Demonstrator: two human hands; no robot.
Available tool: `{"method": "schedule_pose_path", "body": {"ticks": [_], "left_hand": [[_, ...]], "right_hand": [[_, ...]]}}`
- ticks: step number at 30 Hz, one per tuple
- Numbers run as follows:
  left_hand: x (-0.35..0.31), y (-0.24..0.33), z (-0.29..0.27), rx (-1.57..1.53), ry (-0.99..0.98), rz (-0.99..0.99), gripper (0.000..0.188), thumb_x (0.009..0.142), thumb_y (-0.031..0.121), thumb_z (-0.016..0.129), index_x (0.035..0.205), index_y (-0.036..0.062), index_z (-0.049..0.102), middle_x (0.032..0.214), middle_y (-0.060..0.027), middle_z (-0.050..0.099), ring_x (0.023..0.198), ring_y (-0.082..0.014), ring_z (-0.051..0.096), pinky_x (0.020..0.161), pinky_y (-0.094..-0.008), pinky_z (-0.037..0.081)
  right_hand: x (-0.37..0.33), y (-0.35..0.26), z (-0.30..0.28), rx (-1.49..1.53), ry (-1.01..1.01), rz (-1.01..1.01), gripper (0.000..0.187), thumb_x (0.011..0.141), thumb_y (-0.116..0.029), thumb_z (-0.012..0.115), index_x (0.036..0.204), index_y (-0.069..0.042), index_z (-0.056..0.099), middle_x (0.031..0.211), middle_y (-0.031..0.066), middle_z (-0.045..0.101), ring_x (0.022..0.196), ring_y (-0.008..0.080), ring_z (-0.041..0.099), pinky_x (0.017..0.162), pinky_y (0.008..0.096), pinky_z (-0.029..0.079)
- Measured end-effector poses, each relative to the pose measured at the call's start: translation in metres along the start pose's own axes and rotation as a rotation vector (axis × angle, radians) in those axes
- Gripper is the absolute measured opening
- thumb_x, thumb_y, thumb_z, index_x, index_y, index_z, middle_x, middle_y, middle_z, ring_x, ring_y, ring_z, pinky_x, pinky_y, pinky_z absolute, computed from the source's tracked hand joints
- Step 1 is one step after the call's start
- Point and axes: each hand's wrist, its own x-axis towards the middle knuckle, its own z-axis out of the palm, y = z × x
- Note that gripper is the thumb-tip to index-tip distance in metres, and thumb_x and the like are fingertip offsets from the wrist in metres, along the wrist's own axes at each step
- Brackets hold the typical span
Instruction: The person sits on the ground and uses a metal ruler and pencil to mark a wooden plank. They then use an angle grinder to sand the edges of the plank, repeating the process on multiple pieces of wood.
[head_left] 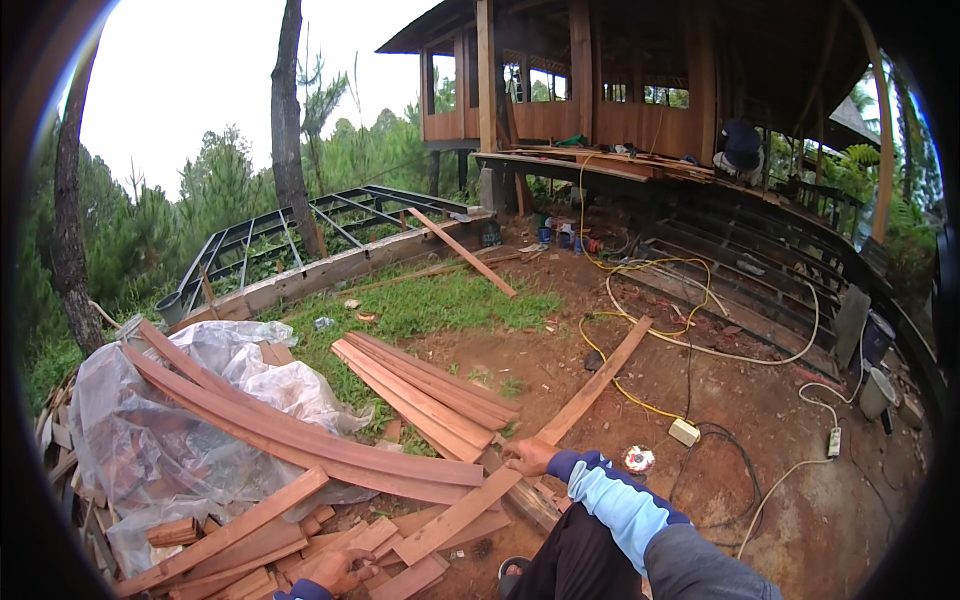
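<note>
1. Two buckets sit at the right edge of the frame: a dark blue bucket (880,338) and, just below it, a tilted grey pail (877,393). What either contains is too small to tell.
2. Small blue cans (545,236) stand on the soil, upper middle of the frame; their contents cannot be made out. Another bucket (171,306) is at the left, by the low wall (330,265).
3. The right hand (530,457), just below centre, is closed around a long plank (597,384), which runs from there toward the upper right. Its forearm enters from the lower right and points up and left, in a blue sleeve (622,500).
4. The left hand (341,570) is at the lower edge, left of centre, fingers bent, close to the wood offcuts (355,540); I cannot tell whether it holds anything. Only its cuff shows behind it.
5. Stacked boards (420,385) lie above and left of the right hand, near the clear plastic sheet (150,410) at left.
</note>
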Motion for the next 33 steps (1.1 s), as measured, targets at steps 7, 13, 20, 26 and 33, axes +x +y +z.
{"method": "schedule_pose_path", "body": {"ticks": [7, 13, 20, 26, 33], "left_hand": [[0.006, -0.017, 0.009, 0.002, 0.021, 0.079, 0.044, 0.082, 0.040, 0.069, 0.109, 0.0046, 0.066, 0.087, -0.0166, 0.069, 0.080, -0.0290, 0.068, 0.072, -0.0361, 0.053], [0.006, -0.017, 0.010, -0.026, 0.011, 0.080, 0.045, 0.082, 0.042, 0.068, 0.109, 0.0057, 0.066, 0.087, -0.0163, 0.069, 0.081, -0.0291, 0.067, 0.072, -0.0368, 0.052], [0.003, -0.018, 0.011, -0.032, 0.019, 0.112, 0.045, 0.083, 0.043, 0.068, 0.107, 0.0058, 0.066, 0.084, -0.0158, 0.069, 0.078, -0.0291, 0.067, 0.070, -0.0368, 0.053], [0.003, -0.011, 0.005, -0.020, -0.094, -0.018, 0.047, 0.085, 0.041, 0.068, 0.115, 0.0055, 0.064, 0.088, -0.0154, 0.068, 0.066, -0.0225, 0.066, 0.062, -0.0348, 0.053], [0.004, -0.015, 0.006, 0.026, -0.108, -0.004, 0.045, 0.085, 0.041, 0.067, 0.115, 0.0068, 0.063, 0.080, -0.0124, 0.068, 0.056, -0.0187, 0.064, 0.056, -0.0327, 0.053]], "right_hand": [[-0.001, -0.006, -0.004, -0.014, -0.041, 0.044, 0.036, 0.087, -0.026, 0.059, 0.114, -0.001, 0.060, 0.103, 0.0208, 0.066, 0.096, 0.0355, 0.064, 0.081, 0.0421, 0.050], [-0.003, -0.012, -0.004, -0.007, -0.020, 0.052, 0.037, 0.086, -0.025, 0.058, 0.111, 0.001, 0.062, 0.099, 0.0233, 0.066, 0.095, 0.0363, 0.064, 0.081, 0.0422, 0.051], [-0.006, -0.012, -0.007, 0.014, -0.022, 0.038, 0.038, 0.087, -0.027, 0.058, 0.113, 0.001, 0.060, 0.101, 0.0228, 0.066, 0.094, 0.0357, 0.064, 0.080, 0.0420, 0.050], [-0.007, -0.021, -0.012, 0.025, -0.023, 0.087, 0.037, 0.085, -0.023, 0.059, 0.111, 0.003, 0.061, 0.100, 0.0248, 0.066, 0.096, 0.0362, 0.064, 0.081, 0.0415, 0.051], [-0.009, -0.016, -0.013, -0.001, -0.008, 0.035, 0.036, 0.089, -0.028, 0.057, 0.113, -0.002, 0.060, 0.096, 0.0218, 0.067, 0.090, 0.0346, 0.065, 0.078, 0.0422, 0.051]]}}
